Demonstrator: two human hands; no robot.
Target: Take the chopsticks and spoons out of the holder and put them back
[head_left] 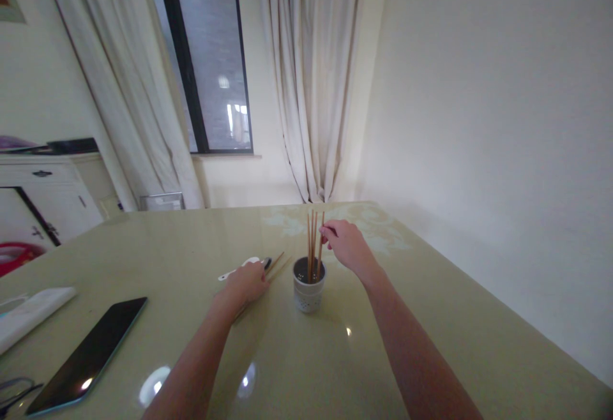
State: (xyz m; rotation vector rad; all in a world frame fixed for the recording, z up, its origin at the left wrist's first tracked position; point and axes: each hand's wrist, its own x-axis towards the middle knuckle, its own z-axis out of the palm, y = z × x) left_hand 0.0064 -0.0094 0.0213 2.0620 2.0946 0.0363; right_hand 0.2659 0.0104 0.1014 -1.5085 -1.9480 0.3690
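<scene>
A grey-white utensil holder (309,297) with small holes in its wall stands upright on the table. Several wooden chopsticks (311,251) rise from it. My right hand (345,241), to the holder's right, pinches the upper part of one chopstick (320,254), whose lower end is inside the holder. Left of the holder, my left hand (251,281) is low over the tabletop, its fingers closed around a chopstick (276,262) that sticks out toward the far right. Just beyond that hand lies a white-handled utensil (234,272) with a dark end, partly hidden by the hand.
On the glossy table (306,369) a dark tablet (93,350) lies at left, near a white box-like object (33,315) and a dark cable (19,391). A wall (502,152) borders the right side. Curtains (316,88) and a white cabinet (71,190) stand behind.
</scene>
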